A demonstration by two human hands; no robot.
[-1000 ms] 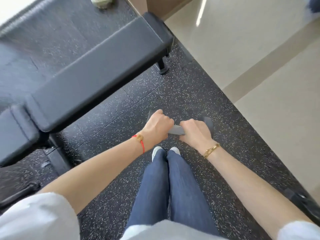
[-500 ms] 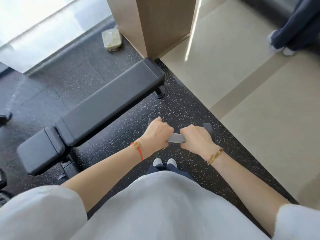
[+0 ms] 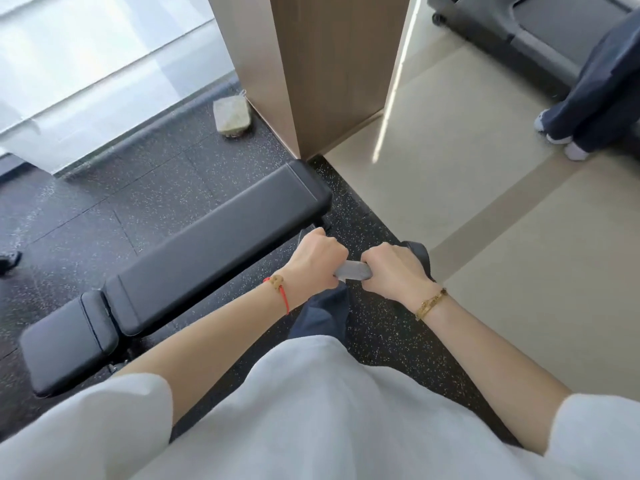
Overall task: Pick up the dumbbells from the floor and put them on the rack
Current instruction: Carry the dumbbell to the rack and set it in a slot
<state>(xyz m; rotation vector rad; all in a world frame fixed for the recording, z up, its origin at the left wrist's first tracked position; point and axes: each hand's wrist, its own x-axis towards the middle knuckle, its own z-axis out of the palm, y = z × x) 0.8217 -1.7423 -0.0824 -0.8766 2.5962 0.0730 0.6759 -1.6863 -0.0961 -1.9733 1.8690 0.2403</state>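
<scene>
The dumbbell is being gripped by the left hand and right hand, both fists closed around its handle; probably two-handed because it is being judged heavy.

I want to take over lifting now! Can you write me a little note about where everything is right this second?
Left hand: shut on the dumbbell, on the left part of its grey handle.
Right hand: shut on the same handle, on the right part.
The dumbbell hangs in front of the body, over the dark speckled floor, beside the black bench.
Done: this dumbbell is gripped with both hands.
Left: carry it to the rack, which is not in view. No other dumbbells show.
</scene>
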